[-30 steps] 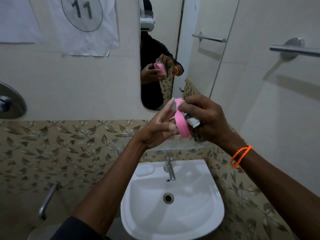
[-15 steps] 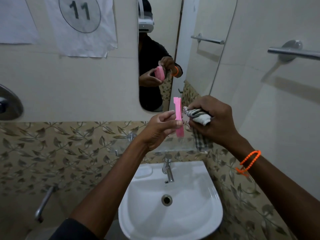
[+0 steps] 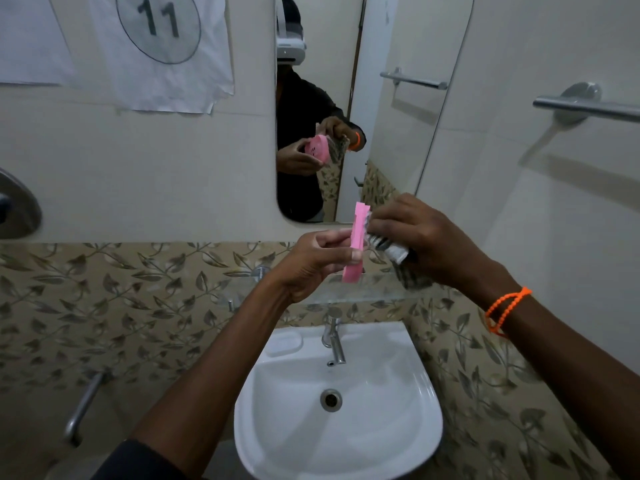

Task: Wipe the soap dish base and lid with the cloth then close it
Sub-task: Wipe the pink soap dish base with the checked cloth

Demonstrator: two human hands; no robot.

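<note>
A pink soap dish piece (image 3: pixel 356 242) stands on edge in front of me, above the basin, pinched by its left side in my left hand (image 3: pixel 311 261). I cannot tell whether it is the base or the lid. My right hand (image 3: pixel 426 237) is bunched around a checked grey and white cloth (image 3: pixel 388 247) and presses it against the piece's right face. Part of the cloth hangs below that hand. The mirror (image 3: pixel 346 98) reflects both hands with the pink piece and the cloth. The other half of the dish is not in sight.
A white wash basin (image 3: pixel 398 438) with a chrome tap (image 3: pixel 334 344) sits below my hands. A glass shelf (image 3: pixel 346 292) runs along the wall under them. A towel bar (image 3: pixel 588 105) is on the right wall, a metal fitting (image 3: pixel 17 206) on the left.
The pink piece has turned from a tilted, curved view to upright and edge-on. My right hand briefly drew the cloth away from it and now presses it against the piece again.
</note>
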